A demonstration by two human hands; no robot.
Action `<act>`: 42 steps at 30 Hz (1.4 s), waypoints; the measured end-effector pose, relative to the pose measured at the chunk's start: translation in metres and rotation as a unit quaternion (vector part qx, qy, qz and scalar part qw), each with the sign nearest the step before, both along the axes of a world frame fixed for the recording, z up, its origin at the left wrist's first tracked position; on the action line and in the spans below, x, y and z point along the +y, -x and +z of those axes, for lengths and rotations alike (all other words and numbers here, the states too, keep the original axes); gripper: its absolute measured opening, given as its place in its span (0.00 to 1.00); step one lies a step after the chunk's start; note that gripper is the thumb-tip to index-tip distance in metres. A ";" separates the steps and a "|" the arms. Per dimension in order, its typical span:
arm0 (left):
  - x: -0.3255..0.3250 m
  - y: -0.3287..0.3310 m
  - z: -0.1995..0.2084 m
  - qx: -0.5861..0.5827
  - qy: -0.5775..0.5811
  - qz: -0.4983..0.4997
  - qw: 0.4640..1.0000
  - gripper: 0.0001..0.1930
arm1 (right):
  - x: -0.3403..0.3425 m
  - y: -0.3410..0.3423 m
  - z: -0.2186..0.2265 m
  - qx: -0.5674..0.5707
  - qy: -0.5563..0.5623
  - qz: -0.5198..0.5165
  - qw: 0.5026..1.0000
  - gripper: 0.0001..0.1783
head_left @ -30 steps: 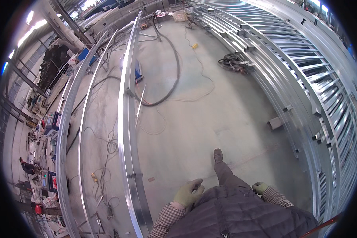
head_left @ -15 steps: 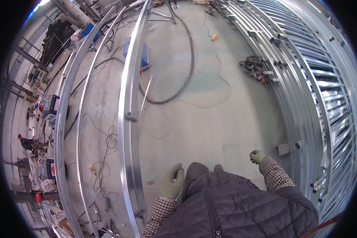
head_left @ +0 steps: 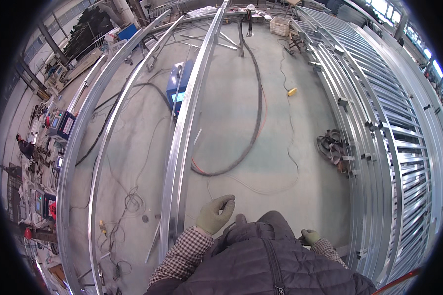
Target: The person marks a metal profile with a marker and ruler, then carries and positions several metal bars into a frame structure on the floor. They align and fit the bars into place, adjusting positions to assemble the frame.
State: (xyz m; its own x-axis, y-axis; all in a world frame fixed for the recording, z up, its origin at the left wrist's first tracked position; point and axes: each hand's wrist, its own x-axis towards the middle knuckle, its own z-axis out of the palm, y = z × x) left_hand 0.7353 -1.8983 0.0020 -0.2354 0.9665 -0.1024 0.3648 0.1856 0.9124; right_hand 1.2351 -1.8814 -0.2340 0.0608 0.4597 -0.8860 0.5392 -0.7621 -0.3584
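My left hand [head_left: 214, 213] wears a pale green work glove and hangs in front of my dark quilted jacket [head_left: 261, 260], fingers loosely curled with nothing in them. It is just right of a long shiny metal rail [head_left: 187, 132] that runs away from me. My right hand [head_left: 310, 237], also gloved, shows only partly beside the jacket; its fingers look curled and empty. My dark shoe tip [head_left: 240, 219] pokes out between the hands.
More long metal rails [head_left: 101, 142] lie to the left. Stacked steel frames [head_left: 394, 142] line the right side. A thick black hose [head_left: 253, 123], thin cables, a blue machine [head_left: 178, 91] and a coil of straps [head_left: 332, 146] lie on the concrete floor. A person [head_left: 24, 146] stands far left.
The view has swung forward along the rail as I walk. My left hand has risen and moved right of the rail; my right hand has dropped closer to the jacket.
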 end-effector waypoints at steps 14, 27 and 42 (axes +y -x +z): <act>0.317 0.148 0.004 0.116 -0.112 0.195 0.967 0.17 | 0.367 0.014 -0.097 -0.032 -0.108 0.387 0.915 0.23; 0.530 0.262 0.017 0.274 0.036 0.314 0.908 0.32 | 0.821 0.236 0.032 0.043 -0.233 0.188 0.953 0.24; 0.725 0.375 -0.006 0.120 0.194 0.199 0.953 0.43 | 0.985 0.499 0.128 0.092 -0.211 0.259 0.938 0.24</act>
